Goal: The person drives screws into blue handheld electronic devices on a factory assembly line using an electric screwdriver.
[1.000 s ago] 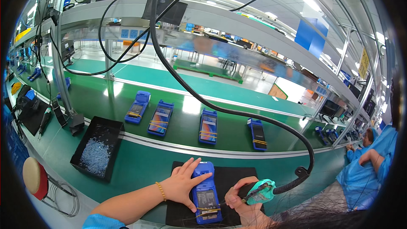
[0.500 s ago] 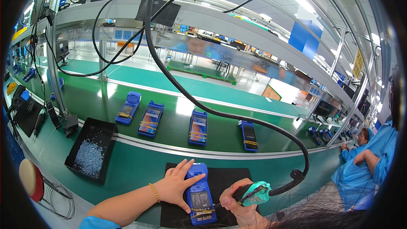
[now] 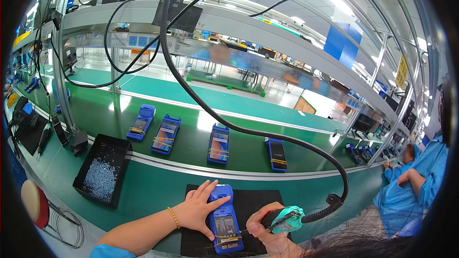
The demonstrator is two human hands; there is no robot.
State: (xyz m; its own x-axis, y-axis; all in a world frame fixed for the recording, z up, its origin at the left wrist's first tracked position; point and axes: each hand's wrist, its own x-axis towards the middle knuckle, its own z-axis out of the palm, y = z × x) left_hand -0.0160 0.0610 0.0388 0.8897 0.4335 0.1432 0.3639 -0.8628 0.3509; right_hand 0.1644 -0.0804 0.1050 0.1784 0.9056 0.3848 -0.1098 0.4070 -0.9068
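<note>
A blue handheld terminal (image 3: 224,217) lies on a black mat (image 3: 260,200), its back with the label and battery facing up and a yellow rubber band round its lower part. My left hand (image 3: 197,209) rests over its left side, fingers spread, the index finger reaching across the upper body and the thumb at the lower left edge. In my right hand (image 3: 265,231) is a corded electric screwdriver (image 3: 288,219) with a teal wrapping. Its thin shaft points left at the terminal's lower part; whether the tip touches cannot be made out.
Several banded blue terminals (image 3: 218,144) sit on the green conveyor (image 3: 196,136) beyond a metal rail. A black box (image 3: 101,169) of small bluish pieces stands left. The tool's thick black cable (image 3: 267,131) arches across the view. A co-worker in blue (image 3: 404,186) is at the right.
The terminals on the conveyor have shifted slightly left. My right hand and the screwdriver have moved very little, and my left hand stays in place on the terminal.
</note>
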